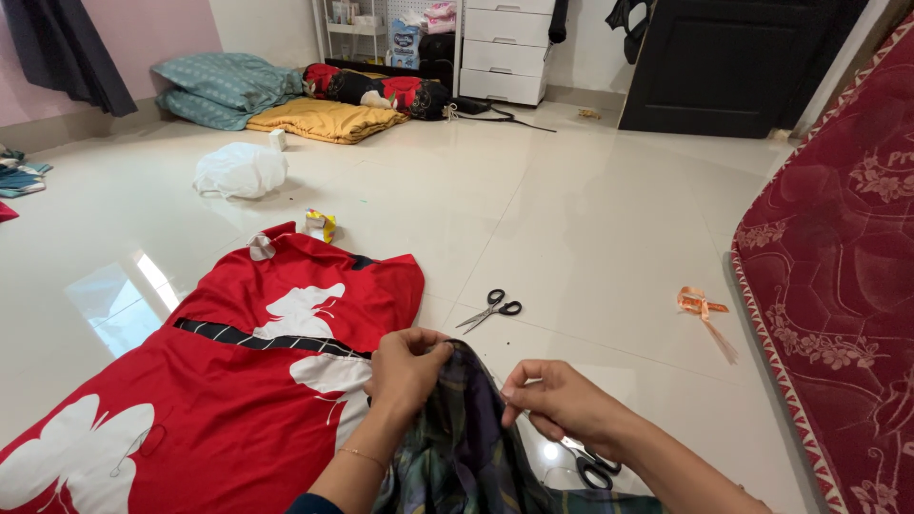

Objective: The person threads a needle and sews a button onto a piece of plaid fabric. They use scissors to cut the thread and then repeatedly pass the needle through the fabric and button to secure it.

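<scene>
Plaid cloth [457, 447], dark green and purple, lies bunched low in the middle of the view, rising from the person's lap toward both hands. The left hand [405, 371] is closed on its upper edge, fingers curled over the fold at the top of the bunch. The right hand [562, 405] sits just beside it to the right, thumb and forefinger pinched together (on something too thin to make out, perhaps a thread or needle), apart from the cloth's edge. The cloth's long axis runs from the lap up to the left hand, which is the nearer one. Under the right wrist a pair of scissors [592, 468] lies on the tiled floor [590, 219]; a second pair [491, 309] rests farther out. A red garment with white butterflies [209, 381] spreads to the left.
</scene>
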